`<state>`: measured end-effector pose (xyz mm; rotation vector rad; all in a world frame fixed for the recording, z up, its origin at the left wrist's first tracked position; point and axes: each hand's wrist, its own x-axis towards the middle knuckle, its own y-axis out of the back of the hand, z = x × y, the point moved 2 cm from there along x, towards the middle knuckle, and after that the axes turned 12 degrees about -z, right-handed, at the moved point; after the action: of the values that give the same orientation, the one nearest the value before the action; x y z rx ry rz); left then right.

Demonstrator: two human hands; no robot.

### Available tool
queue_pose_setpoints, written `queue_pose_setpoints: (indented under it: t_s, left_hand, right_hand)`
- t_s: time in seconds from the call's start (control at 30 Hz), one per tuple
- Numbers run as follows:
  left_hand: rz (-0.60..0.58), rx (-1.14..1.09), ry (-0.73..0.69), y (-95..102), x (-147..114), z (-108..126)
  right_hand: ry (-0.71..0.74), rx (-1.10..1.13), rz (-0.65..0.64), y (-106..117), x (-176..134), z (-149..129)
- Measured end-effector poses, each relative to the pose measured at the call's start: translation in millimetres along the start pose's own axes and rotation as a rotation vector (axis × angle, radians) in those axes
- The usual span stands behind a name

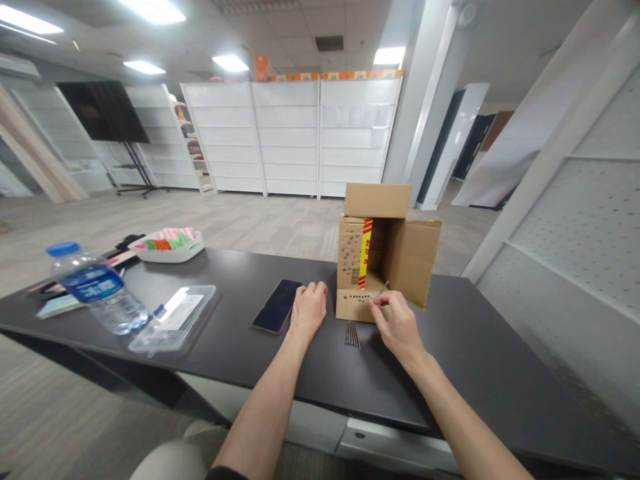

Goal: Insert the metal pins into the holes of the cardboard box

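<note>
My right hand (pixel 397 321) pinches a thin metal nail (pixel 385 287) between thumb and fingers, at the front of an open cardboard box (pixel 353 257). The box stands on the dark table with its opening towards me. A row of small holes runs along its lower front flap (pixel 356 305), and several dark studs dot its left front flap. Several thin nails (pixel 352 335) lie side by side just before the box. My left hand (pixel 309 308) rests on the table with loosely bent fingers, nothing visible in it, beside a dark phone (pixel 278 306).
On the left of the table (pixel 235 273) are a clear plastic case (pixel 175 319), a tilted water bottle (pixel 97 287) with a blue cap, and a white tray (pixel 193 250) of colourful items. A white perforated partition (pixel 565 227) borders the right side. White shelves (pixel 290 137) stand behind.
</note>
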<state>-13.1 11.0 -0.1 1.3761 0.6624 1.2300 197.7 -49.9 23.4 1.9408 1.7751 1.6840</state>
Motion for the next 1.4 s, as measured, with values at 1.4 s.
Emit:
queue_pose_setpoints:
  t_s: [1.4]
  left_hand:
    - [-0.012,-0.009,0.005,2.7,0.0,1.8]
  right_hand:
    - [-0.095,0.195,-0.526,-1.1,-45.0,-24.1]
